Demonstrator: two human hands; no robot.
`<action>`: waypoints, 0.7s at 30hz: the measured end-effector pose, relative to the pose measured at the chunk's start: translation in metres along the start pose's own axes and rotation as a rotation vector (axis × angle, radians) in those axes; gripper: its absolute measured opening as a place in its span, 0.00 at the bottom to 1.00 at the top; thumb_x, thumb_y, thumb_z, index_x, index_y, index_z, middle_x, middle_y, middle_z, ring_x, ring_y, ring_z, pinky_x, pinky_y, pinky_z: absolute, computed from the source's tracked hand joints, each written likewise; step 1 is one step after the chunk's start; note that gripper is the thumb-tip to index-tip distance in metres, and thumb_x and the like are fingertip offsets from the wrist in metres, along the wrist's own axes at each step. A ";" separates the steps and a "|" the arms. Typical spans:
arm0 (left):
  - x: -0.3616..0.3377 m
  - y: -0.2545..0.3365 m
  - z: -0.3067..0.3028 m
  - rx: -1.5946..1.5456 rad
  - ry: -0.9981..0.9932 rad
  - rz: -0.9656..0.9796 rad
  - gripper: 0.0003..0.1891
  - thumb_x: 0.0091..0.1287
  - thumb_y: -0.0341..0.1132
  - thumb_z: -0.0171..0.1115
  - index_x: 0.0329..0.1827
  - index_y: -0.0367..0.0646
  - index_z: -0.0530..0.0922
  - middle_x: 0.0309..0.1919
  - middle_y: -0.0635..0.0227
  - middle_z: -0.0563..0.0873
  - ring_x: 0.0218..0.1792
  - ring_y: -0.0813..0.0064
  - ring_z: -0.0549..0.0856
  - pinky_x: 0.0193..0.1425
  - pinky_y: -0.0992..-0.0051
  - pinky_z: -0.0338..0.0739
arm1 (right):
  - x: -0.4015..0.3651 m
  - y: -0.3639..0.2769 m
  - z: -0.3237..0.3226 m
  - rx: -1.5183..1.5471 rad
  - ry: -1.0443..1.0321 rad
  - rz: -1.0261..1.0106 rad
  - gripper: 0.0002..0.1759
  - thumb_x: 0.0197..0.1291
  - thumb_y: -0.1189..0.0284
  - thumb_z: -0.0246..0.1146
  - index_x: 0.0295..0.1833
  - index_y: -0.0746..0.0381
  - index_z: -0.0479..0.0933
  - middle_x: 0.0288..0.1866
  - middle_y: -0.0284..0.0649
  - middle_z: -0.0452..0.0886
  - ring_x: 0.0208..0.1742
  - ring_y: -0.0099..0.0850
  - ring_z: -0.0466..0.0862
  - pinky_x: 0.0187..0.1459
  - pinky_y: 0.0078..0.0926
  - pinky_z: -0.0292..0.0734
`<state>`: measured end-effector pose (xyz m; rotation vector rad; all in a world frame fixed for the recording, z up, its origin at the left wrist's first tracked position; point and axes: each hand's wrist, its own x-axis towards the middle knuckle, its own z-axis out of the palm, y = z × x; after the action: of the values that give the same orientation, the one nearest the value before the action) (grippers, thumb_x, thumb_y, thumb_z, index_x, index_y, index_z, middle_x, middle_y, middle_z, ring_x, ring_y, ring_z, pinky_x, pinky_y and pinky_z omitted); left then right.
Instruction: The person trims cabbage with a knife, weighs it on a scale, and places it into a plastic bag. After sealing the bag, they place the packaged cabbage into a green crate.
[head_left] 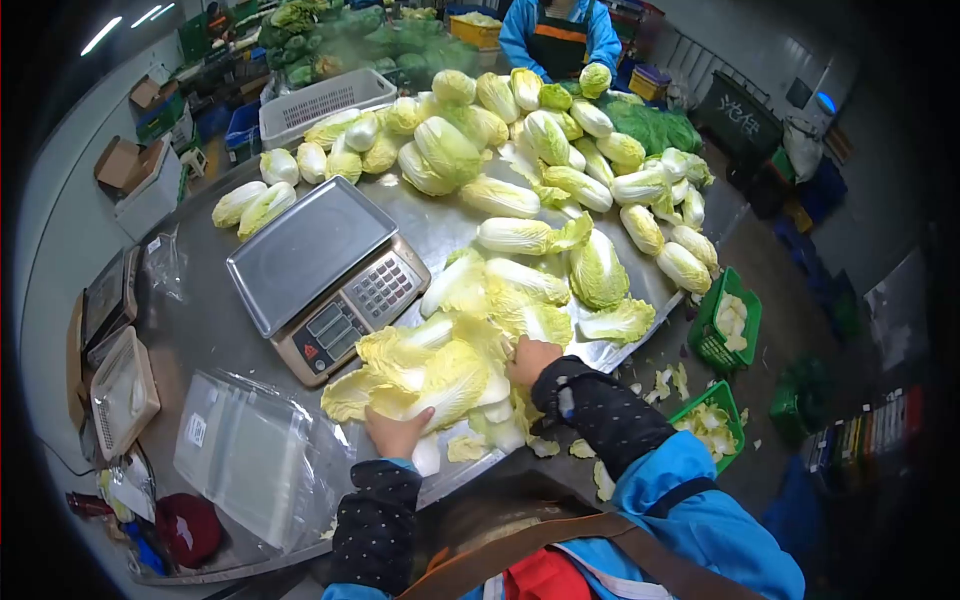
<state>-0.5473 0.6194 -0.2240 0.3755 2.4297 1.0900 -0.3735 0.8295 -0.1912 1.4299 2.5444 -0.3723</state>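
A loose heap of yellow-green napa cabbage leaves (pixel 455 378) lies at the near edge of the metal table, between my hands. My left hand (pixel 397 432) grips the heap's lower left side, its thumb along a leaf and the other fingers partly under the leaves. At the upper right of the heap, my right hand (pixel 532 362) is curled against the leaves; its fingertips are hidden. Just beyond lie more detached leaves (pixel 525 282) and a leafy cabbage head (pixel 598 270). White leaf bases and scraps sit below the heap.
A digital scale (pixel 312 255) stands left of the heap, with clear plastic bags (pixel 245 440) nearer me. Many cabbages (pixel 440 155) are piled across the far side, by a white crate (pixel 325 105). Green baskets (pixel 725 320) stand at right. Another person (pixel 560 40) is opposite.
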 end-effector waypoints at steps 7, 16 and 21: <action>-0.002 0.003 -0.001 -0.133 -0.046 0.111 0.48 0.34 0.42 0.82 0.58 0.33 0.64 0.51 0.47 0.75 0.54 0.51 0.73 0.59 0.61 0.67 | -0.009 0.086 -0.093 0.196 0.007 -0.119 0.23 0.60 0.55 0.55 0.48 0.63 0.63 0.29 0.55 0.79 0.32 0.52 0.80 0.36 0.49 0.72; 0.021 0.025 -0.033 0.351 0.217 0.358 0.48 0.33 0.43 0.81 0.61 0.42 0.65 0.54 0.49 0.71 0.58 0.49 0.67 0.61 0.56 0.61 | 0.063 0.117 -0.072 0.261 -0.064 -0.062 0.39 0.55 0.49 0.63 0.63 0.65 0.61 0.54 0.58 0.73 0.44 0.44 0.80 0.42 0.35 0.77; 0.043 0.016 0.017 0.135 -0.023 0.109 0.58 0.42 0.55 0.75 0.72 0.41 0.50 0.67 0.45 0.60 0.69 0.45 0.54 0.71 0.53 0.48 | 0.045 0.075 -0.003 0.759 -0.279 0.045 0.54 0.53 0.36 0.55 0.70 0.69 0.52 0.60 0.63 0.68 0.59 0.53 0.71 0.61 0.39 0.64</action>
<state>-0.5749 0.6582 -0.2340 0.5670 2.4946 0.9618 -0.3323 0.9041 -0.2106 1.4865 2.2180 -1.5296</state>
